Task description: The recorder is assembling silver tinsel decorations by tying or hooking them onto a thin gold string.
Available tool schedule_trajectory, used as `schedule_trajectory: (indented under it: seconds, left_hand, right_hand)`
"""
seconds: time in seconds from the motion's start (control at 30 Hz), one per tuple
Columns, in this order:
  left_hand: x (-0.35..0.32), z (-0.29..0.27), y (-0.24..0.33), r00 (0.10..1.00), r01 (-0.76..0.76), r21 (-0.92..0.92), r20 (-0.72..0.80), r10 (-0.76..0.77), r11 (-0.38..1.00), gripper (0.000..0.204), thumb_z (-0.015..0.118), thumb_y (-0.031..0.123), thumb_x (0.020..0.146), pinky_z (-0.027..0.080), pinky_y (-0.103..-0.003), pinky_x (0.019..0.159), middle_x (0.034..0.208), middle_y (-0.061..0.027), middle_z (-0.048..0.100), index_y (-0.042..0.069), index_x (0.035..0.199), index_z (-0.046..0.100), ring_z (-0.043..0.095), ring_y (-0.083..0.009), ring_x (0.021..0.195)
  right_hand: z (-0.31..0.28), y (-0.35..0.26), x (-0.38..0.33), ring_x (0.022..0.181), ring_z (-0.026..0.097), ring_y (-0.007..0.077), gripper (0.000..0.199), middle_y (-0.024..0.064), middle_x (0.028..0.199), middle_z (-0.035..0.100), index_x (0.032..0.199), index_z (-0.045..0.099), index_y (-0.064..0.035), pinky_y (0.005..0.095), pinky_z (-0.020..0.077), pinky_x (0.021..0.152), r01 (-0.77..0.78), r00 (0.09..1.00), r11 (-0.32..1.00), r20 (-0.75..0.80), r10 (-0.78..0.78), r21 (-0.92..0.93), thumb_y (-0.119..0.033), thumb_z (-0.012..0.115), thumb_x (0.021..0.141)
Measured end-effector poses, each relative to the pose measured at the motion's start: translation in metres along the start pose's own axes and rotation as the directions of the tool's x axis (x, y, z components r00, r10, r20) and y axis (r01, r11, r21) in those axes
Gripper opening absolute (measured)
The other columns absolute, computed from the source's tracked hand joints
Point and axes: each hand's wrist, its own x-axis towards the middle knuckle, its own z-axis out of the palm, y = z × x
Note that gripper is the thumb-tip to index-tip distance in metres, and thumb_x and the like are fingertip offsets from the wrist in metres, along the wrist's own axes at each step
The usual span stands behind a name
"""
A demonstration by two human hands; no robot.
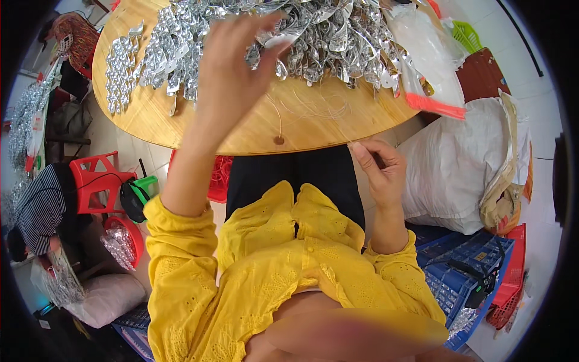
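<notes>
My left hand (pixel 232 75) reaches over the near part of a big heap of shiny silver twisted pieces (pixel 325 36). Its thumb and fingers are apart and slightly blurred, with a silver piece lying behind the gap. Just off the table's near edge, my right hand (pixel 383 169) pinches a thin clear thread (pixel 350 142) between thumb and forefinger. Loose loops of thread (pixel 325 108) lie on the round wooden table (pixel 241 142). A small brown disc (pixel 278 140) rests close to the near edge at the end of a thread.
Plastic bags (pixel 428 54) with red edging lie at the table's right. Beyond stands a large white sack (pixel 452 163), with blue crates (pixel 464 259) below it. Leftward are a red stool (pixel 99 181), a red basin (pixel 129 241) and a bending person in stripes (pixel 39 208).
</notes>
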Motion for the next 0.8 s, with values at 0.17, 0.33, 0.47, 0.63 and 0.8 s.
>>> schedule_trajectory:
  seconds: [0.17, 0.33, 0.47, 0.63, 0.8]
  left_hand:
    - [0.049, 0.012, -0.027, 0.985, -0.168, 0.445, 0.057, 0.16, 0.879, 0.026, 0.061, 0.018, 0.07, 0.036, -0.032, 0.072, 0.094, -0.0078, 0.05, 0.003, 0.09, 0.055, 0.044, -0.0223, 0.086]
    - [0.069, 0.022, -0.004, 0.991, 0.026, 0.294, 0.12, -0.063, 0.955, 0.024, 0.064, 0.019, 0.064, 0.032, -0.037, 0.074, 0.091, -0.009, 0.046, 0.005, 0.082, 0.055, 0.039, -0.0269, 0.086]
    - [0.088, 0.038, -0.001, 0.997, -0.041, 0.251, 0.073, 0.024, 0.967, 0.02, 0.063, 0.015, 0.064, 0.032, -0.038, 0.075, 0.085, -0.0107, 0.045, 0.004, 0.078, 0.052, 0.039, -0.0278, 0.087]
    - [0.132, 0.091, 0.022, 0.914, -0.041, -0.061, 0.4, 0.063, 0.997, 0.046, 0.058, 0.007, 0.064, 0.025, -0.043, 0.09, 0.111, -0.0098, 0.043, 0.006, 0.108, 0.045, 0.035, -0.0276, 0.107]
    - [0.15, 0.143, 0.008, 0.862, -0.297, 0.07, 0.449, 0.236, 0.952, 0.03, 0.053, 0.007, 0.066, 0.02, -0.049, 0.091, 0.099, -0.0094, 0.054, 0.01, 0.095, 0.056, 0.043, -0.0241, 0.102]
  right_hand:
    - [-0.002, -0.003, -0.006, 0.053, 0.042, 0.0047, 0.006, 0.001, 0.063, 0.051, 0.076, 0.059, 0.0027, 0.0153, 0.0295, 0.046, -0.068, 0.998, 0.993, 0.013, 0.067, 0.097, -0.003, 0.058, 0.074]
    - [-0.014, 0.004, -0.008, 0.053, 0.042, 0.0045, 0.006, 0.0003, 0.064, 0.051, 0.077, 0.059, 0.0022, 0.0154, 0.0312, 0.047, -0.045, 0.999, 0.999, -0.02, 0.045, 0.025, -0.003, 0.058, 0.074]
    - [-0.019, -0.001, -0.009, 0.053, 0.042, 0.0043, 0.006, 0.0006, 0.063, 0.051, 0.077, 0.059, 0.002, 0.0153, 0.0308, 0.047, -0.067, 0.998, 0.997, -0.014, 0.068, 0.049, -0.003, 0.058, 0.074]
    - [-0.024, -0.012, -0.015, 0.052, 0.04, 0.0045, 0.007, -0.0009, 0.061, 0.048, 0.075, 0.057, 0.0006, 0.0162, 0.0289, 0.047, -0.078, 0.997, 0.996, -0.005, 0.079, 0.03, -0.006, 0.058, 0.075]
    - [-0.037, -0.019, -0.022, 0.052, 0.044, 0.0052, 0.008, 0.0004, 0.061, 0.051, 0.077, 0.058, 0.0001, 0.0161, 0.0324, 0.046, -0.1, 0.994, 0.995, -0.041, 0.1, 0.016, -0.008, 0.059, 0.075]
